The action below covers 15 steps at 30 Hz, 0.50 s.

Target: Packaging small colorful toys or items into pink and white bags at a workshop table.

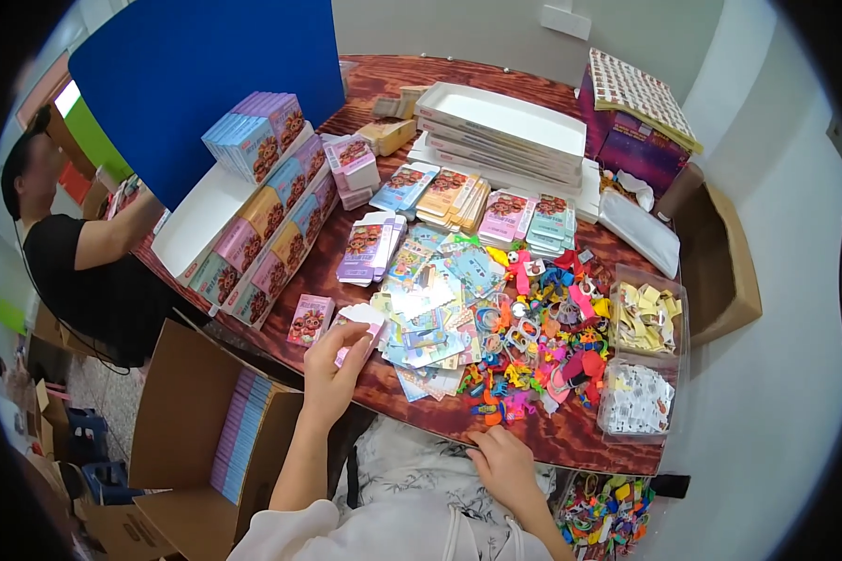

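Note:
My left hand (pixel 335 366) pinches a small pink card box (pixel 372 325) with white flaps at its top, at the table's near left. Just left of it stands another pink printed box (pixel 310 320). My right hand (pixel 502 465) rests at the table's front edge, fingers apart and nothing seen in them. Beyond it lies a heap of small colourful plastic toys (pixel 543 337). Between the hands and the flat boxes, printed cards and sheets (pixel 430 313) are spread in a loose pile. A stack of purple flat boxes (pixel 370 248) lies behind the held box.
Display trays of boxes (pixel 253 238) stand at left before a blue panel (pixel 210 84). White trays (pixel 500 122) are stacked at the back. Clear bins of paper pieces (pixel 647 318) stand right. An open carton (pixel 243 430) sits below left; a person (pixel 84 243) works beyond.

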Available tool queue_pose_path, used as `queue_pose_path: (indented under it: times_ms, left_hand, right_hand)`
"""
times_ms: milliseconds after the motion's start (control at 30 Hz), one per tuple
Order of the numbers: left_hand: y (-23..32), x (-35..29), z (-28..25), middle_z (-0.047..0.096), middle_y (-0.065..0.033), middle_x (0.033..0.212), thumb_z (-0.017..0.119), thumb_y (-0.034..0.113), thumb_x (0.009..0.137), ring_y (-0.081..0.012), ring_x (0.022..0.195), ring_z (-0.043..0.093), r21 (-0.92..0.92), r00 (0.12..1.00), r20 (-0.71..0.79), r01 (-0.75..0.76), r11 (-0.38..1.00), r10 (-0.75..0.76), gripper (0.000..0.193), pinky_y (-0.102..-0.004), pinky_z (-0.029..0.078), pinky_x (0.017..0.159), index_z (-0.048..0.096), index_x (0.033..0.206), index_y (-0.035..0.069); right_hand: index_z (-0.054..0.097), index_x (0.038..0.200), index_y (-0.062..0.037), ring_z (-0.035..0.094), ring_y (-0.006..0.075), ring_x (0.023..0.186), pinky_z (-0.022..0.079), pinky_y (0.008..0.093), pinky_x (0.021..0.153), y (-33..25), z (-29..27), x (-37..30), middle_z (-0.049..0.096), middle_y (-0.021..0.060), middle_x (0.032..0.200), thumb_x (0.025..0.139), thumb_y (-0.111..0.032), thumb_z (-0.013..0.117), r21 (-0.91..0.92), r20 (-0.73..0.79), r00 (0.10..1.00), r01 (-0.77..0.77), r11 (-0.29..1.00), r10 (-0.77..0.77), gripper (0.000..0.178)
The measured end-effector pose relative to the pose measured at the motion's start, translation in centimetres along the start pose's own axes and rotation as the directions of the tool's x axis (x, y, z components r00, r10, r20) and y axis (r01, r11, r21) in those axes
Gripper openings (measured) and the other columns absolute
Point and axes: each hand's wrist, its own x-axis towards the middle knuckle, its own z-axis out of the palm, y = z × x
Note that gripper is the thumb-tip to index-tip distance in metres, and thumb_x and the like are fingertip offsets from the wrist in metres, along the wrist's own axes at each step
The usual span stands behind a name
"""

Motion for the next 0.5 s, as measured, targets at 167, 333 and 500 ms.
queue_pose_path:
  times_ms: [167, 333, 500]
  left_hand:
    - [-1.0, -1.0, -1.0, 0.07, -0.015, 0.099, 0.067, 0.005, 0.092, -0.0277, 0.096, 0.068, 0.27, 0.995, -0.009, -0.091, 0.959, 0.097, 0.018, -0.0337, 0.051, 0.088, 0.067, 0.108, -0.003]
    - [-2.7, -0.2, -0.7, 0.062, -0.0186, 0.124, 0.074, 0.019, 0.087, -0.0382, 0.118, 0.055, 0.652, 0.965, 0.022, -0.213, 0.728, 0.262, 0.04, -0.0477, 0.042, 0.1, 0.063, 0.119, 0.0]
    - [-4.2, -2.8, -1.0, 0.061, -0.0173, 0.122, 0.078, 0.026, 0.083, -0.0374, 0.111, 0.054, 0.669, 0.998, -0.006, -0.037, 0.742, 0.055, 0.053, -0.0472, 0.044, 0.095, 0.061, 0.125, -0.001]
  right_hand:
    - [0.069, 0.108, -0.0061, 0.064, 0.0317, 0.085, 0.051, 0.0412, 0.072, -1.0, -0.3, -0.5, 0.062, 0.0106, 0.092, 0.085, -0.017, 0.073, 0.009, -0.048, 0.997, 0.068, 0.998, -0.067, 0.026]
    - [0.069, 0.106, -0.0042, 0.063, 0.0328, 0.084, 0.05, 0.0417, 0.071, -0.8, -0.1, 0.0, 0.061, 0.0117, 0.091, 0.083, -0.014, 0.074, 0.017, -0.072, 0.997, 0.031, 0.999, -0.029, 0.026]
    - [0.069, 0.104, -0.003, 0.063, 0.0337, 0.083, 0.05, 0.0421, 0.071, -0.9, -0.3, 0.3, 0.06, 0.0129, 0.09, 0.082, -0.012, 0.074, 0.026, -0.074, 0.997, 0.03, 0.999, -0.028, 0.025]
